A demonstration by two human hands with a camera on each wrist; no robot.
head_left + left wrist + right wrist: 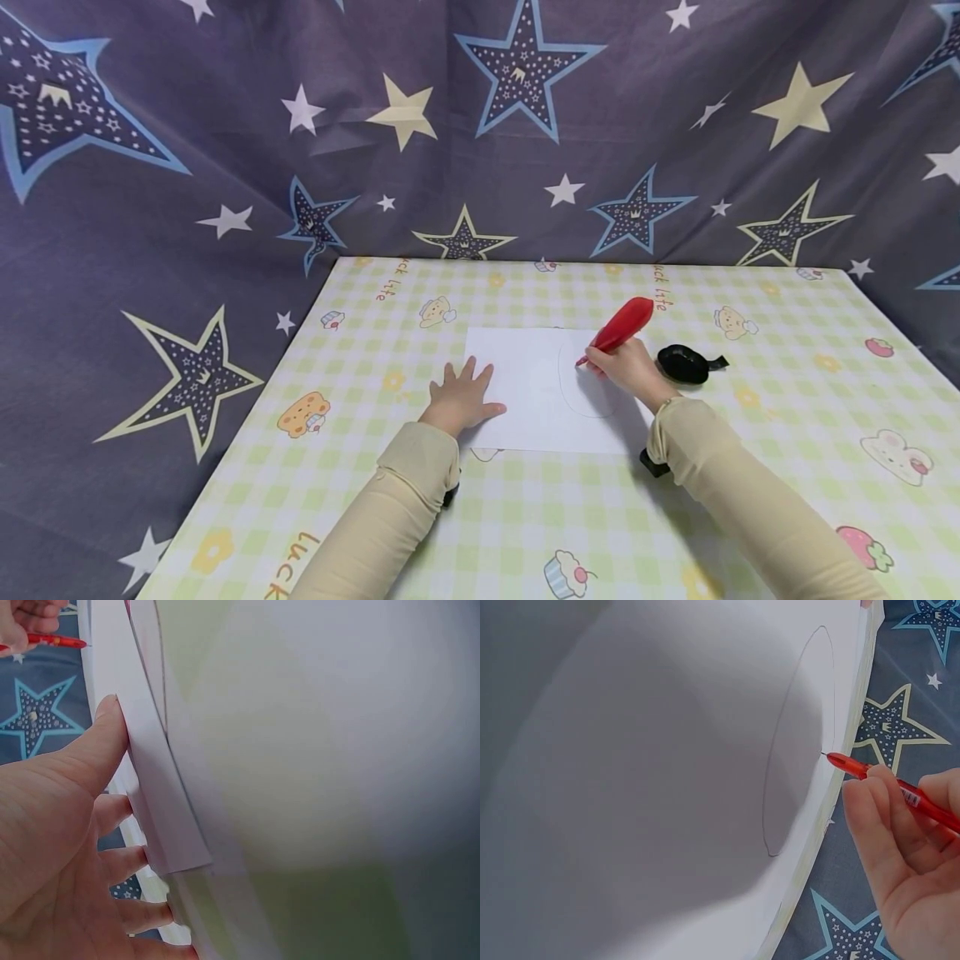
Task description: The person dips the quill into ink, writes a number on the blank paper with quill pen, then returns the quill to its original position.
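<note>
In the head view my right hand [630, 369] pinches a red pen [621, 325] whose upper end is broad. The pen's tip is at the surface of a white sheet of paper [517, 375]. A thin curved outline [766, 787] is drawn on the sheet, and the right wrist view shows the pen tip [824, 754] at its line. My left hand [459, 398] rests with fingers spread at the sheet's left edge. In the left wrist view its thumb [109, 742] lies along the paper, and the other fingers reach past the paper's corner.
A black oval object with a short strap [682, 365] lies right of my right hand. Black wrist pieces show under the right cuff [655, 463] and left cuff [450, 496]. The checked tablecloth [375, 533] reaches back to a dark star-patterned curtain [435, 50].
</note>
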